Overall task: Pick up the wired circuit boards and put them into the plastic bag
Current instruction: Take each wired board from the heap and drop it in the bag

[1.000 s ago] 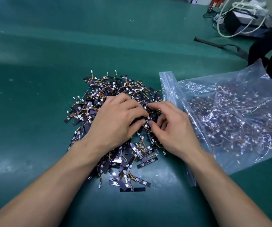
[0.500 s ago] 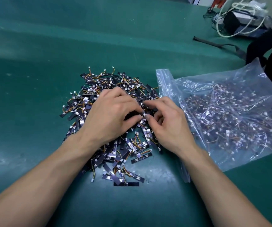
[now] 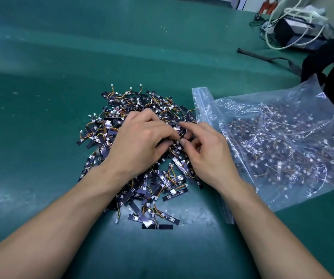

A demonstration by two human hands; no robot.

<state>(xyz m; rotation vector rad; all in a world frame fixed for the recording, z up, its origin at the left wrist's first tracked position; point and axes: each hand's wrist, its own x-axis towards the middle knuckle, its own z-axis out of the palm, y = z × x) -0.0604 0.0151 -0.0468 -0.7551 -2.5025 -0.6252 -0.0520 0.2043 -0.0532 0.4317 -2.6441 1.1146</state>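
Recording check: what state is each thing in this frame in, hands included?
wired circuit boards: loose tangled pile on the green mat, partly under both hands.
plastic bag: lying flat right of the pile, part-filled with boards, zip edge toward the pile; cannot tell whether the mouth is open.
left hand: fingers curled into the pile, gripping boards.
right hand: thumb and forefinger pinching boards at the pile's middle.

We find bare green mat point(image 3: 41, 137) left of and beyond the wired circuit boards point(image 3: 142, 101), while the plastic bag point(image 3: 282, 141) (just beside them) crowds the right.
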